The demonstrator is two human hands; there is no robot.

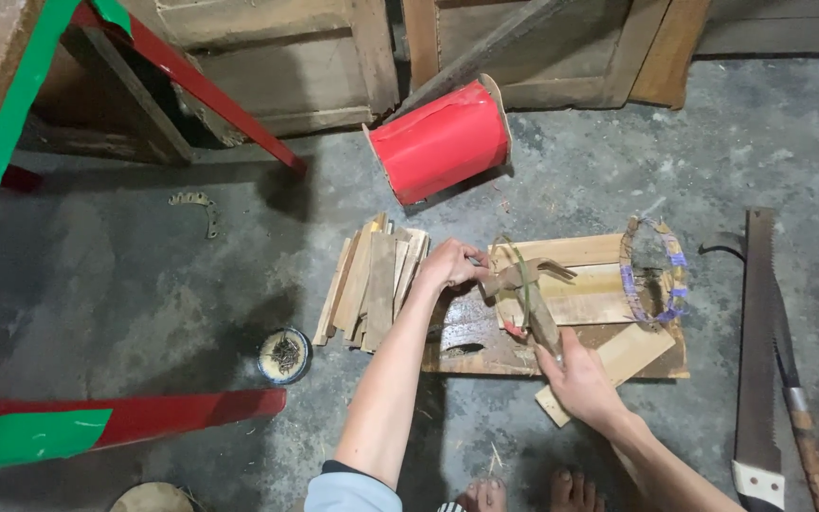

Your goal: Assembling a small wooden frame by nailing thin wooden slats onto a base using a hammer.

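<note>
My right hand point(575, 379) grips the hammer point(533, 294) by its handle, head over the wooden board point(561, 313). My left hand point(449, 264) pinches something small beside the hammer head; I cannot tell what.

I see no labels, signs or screens here. The nearest thing to a package is a small round tin point(284, 356) with a pale rim and dark bits inside, on the floor near my left.
</note>
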